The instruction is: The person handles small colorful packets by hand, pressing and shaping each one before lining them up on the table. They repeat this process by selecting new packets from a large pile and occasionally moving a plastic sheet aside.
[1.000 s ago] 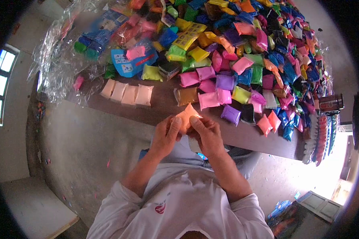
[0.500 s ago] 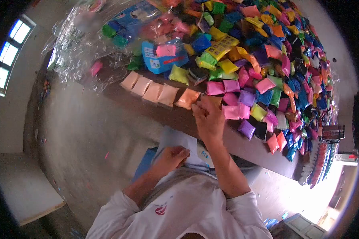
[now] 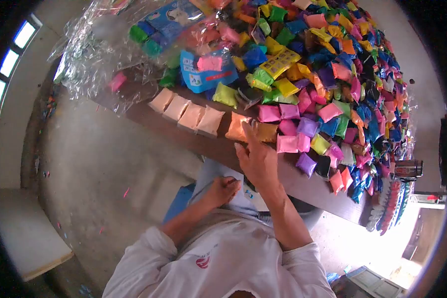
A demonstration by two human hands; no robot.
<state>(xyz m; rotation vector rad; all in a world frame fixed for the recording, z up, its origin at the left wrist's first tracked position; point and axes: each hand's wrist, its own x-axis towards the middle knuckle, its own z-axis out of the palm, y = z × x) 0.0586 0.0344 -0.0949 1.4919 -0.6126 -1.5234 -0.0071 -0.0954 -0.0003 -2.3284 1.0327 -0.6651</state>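
My right hand (image 3: 258, 161) is over the table's near edge, index finger stretched out and thumb apart. Its index fingertip is at the right side of an orange packet (image 3: 237, 126). Just right of that finger lies a brown-orange packet (image 3: 267, 132). To the left, several pale peach packets (image 3: 210, 121) form a row along the edge. My left hand (image 3: 224, 190) is held above my lap with its fingers curled closed; whatever they may hold is hidden. Pink packets (image 3: 287, 144) and a purple packet (image 3: 306, 164) lie to the right of my right hand.
A large heap of colourful small packets (image 3: 328, 74) covers the dark table (image 3: 134, 94). Crumpled clear plastic (image 3: 104, 54) and a blue printed bag (image 3: 198, 79) lie at the left. A dark can or jar (image 3: 408, 169) is at the far right, near stacked plastic trays (image 3: 390, 203).
My right hand has drawn slightly back and its index finger has extended, uncovering the brown-orange packet. My left hand has shifted a little to the right. The orange packet sits slightly farther right.
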